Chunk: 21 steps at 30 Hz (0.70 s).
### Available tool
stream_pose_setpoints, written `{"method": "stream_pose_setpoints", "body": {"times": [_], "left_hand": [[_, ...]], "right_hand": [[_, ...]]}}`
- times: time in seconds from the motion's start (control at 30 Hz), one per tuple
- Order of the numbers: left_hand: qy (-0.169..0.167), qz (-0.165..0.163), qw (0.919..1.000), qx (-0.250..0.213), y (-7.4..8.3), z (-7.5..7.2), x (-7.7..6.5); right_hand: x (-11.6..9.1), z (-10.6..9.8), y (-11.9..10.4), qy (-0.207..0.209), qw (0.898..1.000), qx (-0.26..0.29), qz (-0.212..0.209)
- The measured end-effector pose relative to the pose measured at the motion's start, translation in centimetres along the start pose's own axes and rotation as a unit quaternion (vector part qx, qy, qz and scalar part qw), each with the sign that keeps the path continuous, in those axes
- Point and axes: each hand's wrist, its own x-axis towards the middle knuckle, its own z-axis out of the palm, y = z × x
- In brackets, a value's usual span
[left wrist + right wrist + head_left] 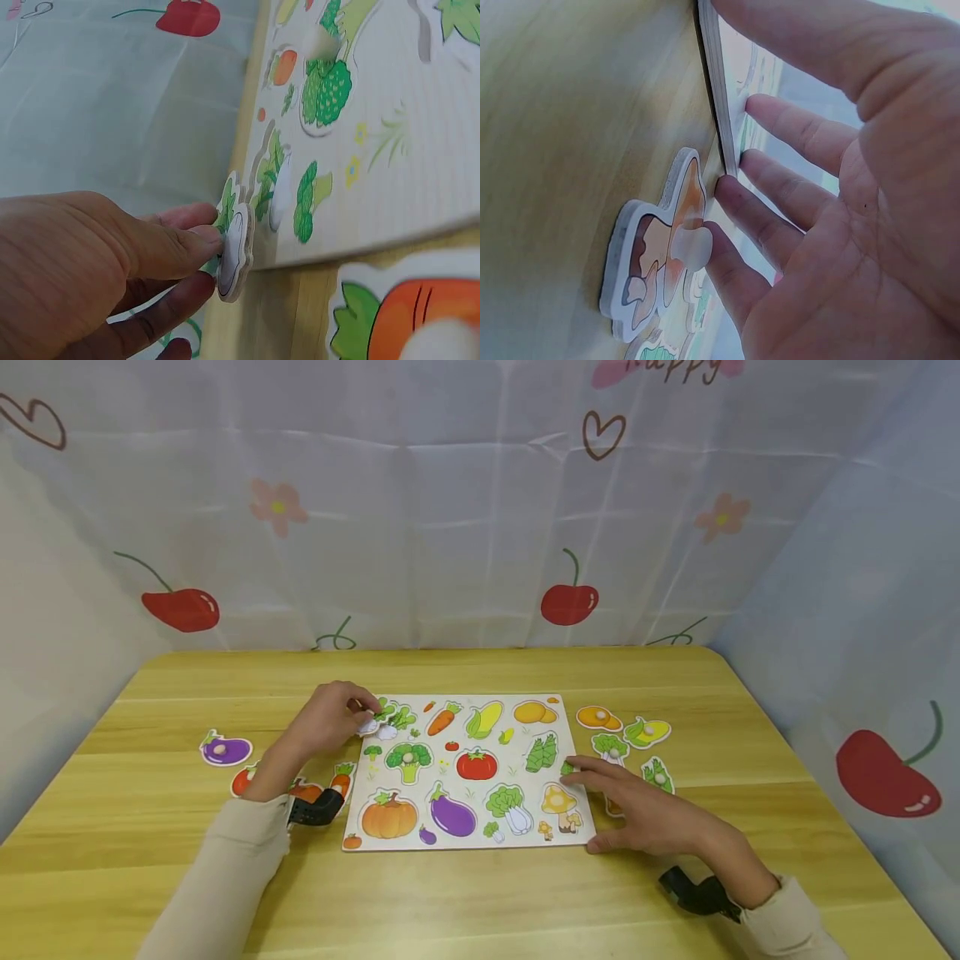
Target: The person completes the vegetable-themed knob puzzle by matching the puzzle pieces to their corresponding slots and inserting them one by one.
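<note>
My left hand (330, 718) pinches a turnip puzzle piece (236, 251), white with green leaves, between thumb and fingers. It tilts at the upper left corner of the wooden vegetable puzzle board (442, 781), beside the turnip picture (274, 184). A knobbed broccoli piece (408, 762) sits in its place on the board. My right hand (648, 806) rests at the board's right edge, fingers spread and holding nothing. A mushroom piece (660, 255) with a white knob lies beneath it on the table; the head view mostly hides that piece.
Left of the board lie an eggplant piece (227, 750), a carrot piece (342, 778) and tomato and pumpkin pieces partly behind the left arm. To the right lie potato (598, 718), corn (647, 732), cabbage (609, 747) and green vegetable (657, 774) pieces. A printed curtain (420, 527) hangs behind the table.
</note>
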Motion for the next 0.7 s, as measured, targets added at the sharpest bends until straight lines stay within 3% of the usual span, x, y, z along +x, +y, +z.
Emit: {"method": "stream_pose_setpoints", "body": {"times": [0.33,0.7], "left_hand": [[-0.013,0.012,0.9998,-0.003,0.7,1.6,0.4],[-0.008,0.011,0.9999,-0.001,1.1,2.3,0.5]], "right_hand": [[0.0,0.1,0.1,-0.002,1.0,0.003,-0.004],[0.0,0.1,0.1,-0.002,1.0,-0.001,0.003]]}}
